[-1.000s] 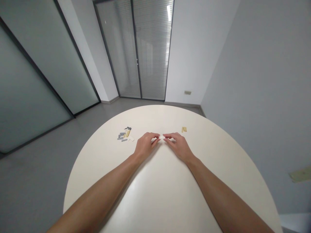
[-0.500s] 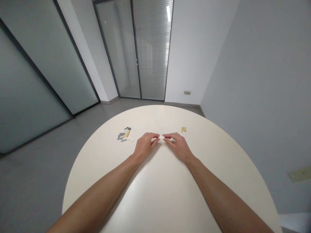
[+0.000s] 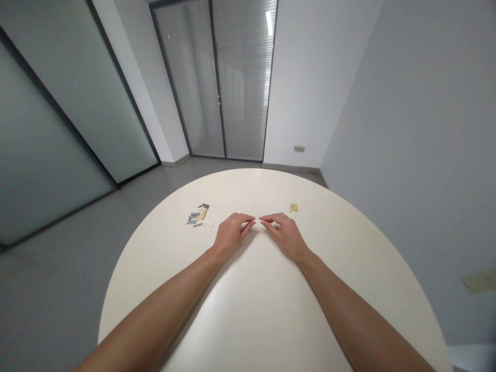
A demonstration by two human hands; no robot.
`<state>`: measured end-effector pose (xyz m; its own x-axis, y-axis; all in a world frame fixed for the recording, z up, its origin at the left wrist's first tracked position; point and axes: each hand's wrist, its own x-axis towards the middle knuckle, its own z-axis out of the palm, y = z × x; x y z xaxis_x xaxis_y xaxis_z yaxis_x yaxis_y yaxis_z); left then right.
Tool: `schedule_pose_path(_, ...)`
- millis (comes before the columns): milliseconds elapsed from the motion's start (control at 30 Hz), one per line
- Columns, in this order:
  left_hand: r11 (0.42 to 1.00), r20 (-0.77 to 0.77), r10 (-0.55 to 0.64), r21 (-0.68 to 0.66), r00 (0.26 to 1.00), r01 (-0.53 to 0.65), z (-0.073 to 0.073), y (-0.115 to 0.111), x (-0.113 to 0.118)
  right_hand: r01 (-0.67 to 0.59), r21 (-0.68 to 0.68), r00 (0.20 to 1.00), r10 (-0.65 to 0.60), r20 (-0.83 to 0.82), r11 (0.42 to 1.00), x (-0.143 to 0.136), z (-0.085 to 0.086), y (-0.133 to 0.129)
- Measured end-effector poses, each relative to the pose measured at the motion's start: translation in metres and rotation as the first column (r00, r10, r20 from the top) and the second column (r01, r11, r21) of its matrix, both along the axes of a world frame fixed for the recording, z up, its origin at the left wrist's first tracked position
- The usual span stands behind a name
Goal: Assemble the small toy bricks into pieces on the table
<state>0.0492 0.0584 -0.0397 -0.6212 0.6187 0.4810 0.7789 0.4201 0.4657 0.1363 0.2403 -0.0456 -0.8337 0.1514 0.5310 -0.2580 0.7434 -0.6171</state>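
Near the middle of the round table, my left hand [image 3: 232,231] and my right hand [image 3: 283,232] face each other, fingertips almost meeting. Thumb and fingers of each are drawn into a pinch. A small white piece [image 3: 257,221] shows faintly between the fingertips; it blends with the pale tabletop, and its shape is too small to make out. To the left of my left hand lies a loose group of grey pieces [image 3: 192,219], like toy building bricks. Among them are a yellow piece [image 3: 203,214], white flat pieces [image 3: 209,222] and tiny dark pieces [image 3: 204,205].
Beyond my right hand, a few yellow pieces [image 3: 294,207] lie on the white table [image 3: 248,181]. The table's rounded far edge faces a glass door with blinds [image 3: 244,103]. A grey wall [image 3: 434,155] stands on the right, frosted glass panels [image 3: 58,119] on the left.
The fingertips have shifted only slightly, and less of the white piece shows between them. Both forearms and the loose pieces stay where they were.
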Motion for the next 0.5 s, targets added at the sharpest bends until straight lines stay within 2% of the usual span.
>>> schedule_pose_path(167, 1.000, -0.010, -0.011, -0.009, 1.000, 0.011, -0.0011, 0.0002, -0.0001, -0.029, 0.037, 0.999, 0.029, -0.021, 0.999, 0.0008, 0.0035, -0.0012)
schedule_pose_path(500, 1.000, 0.053, 0.020, 0.002, 0.998, -0.020, -0.0026, 0.0012, -0.0004, -0.020, -0.016, 0.999, 0.020, 0.026, 1.000, 0.0011, 0.0008, -0.0010)
